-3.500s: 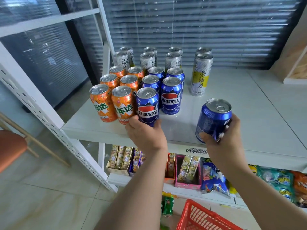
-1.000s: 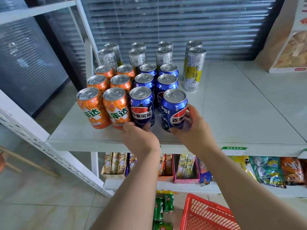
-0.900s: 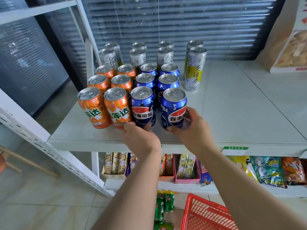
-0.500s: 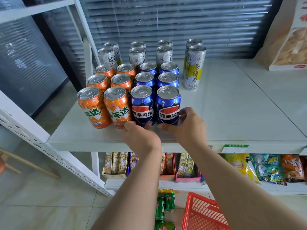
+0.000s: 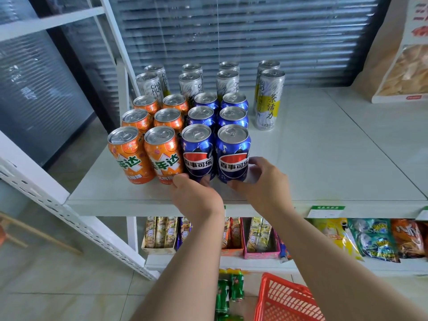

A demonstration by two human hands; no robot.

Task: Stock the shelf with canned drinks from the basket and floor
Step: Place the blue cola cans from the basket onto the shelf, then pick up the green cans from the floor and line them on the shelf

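Right hand [image 5: 261, 181]: holds the front right blue Pepsi can [image 5: 233, 156] on the shelf [image 5: 324, 163].
Left hand [image 5: 196, 195]: fingers touch the next blue Pepsi can [image 5: 198, 154], grip unclear.

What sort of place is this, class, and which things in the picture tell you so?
Most likely a small shop or a mock-up of one: a white shelf stocked with rows of drink cans, price tags on its front edge, and a red shopping basket on the floor.

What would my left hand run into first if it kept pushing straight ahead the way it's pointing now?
Your left hand points toward the back of the shelf, fingertips at the base of the front blue cola can. That can comes first; it looks already touched, though contact is hard to confirm. More blue cans stand right behind it.
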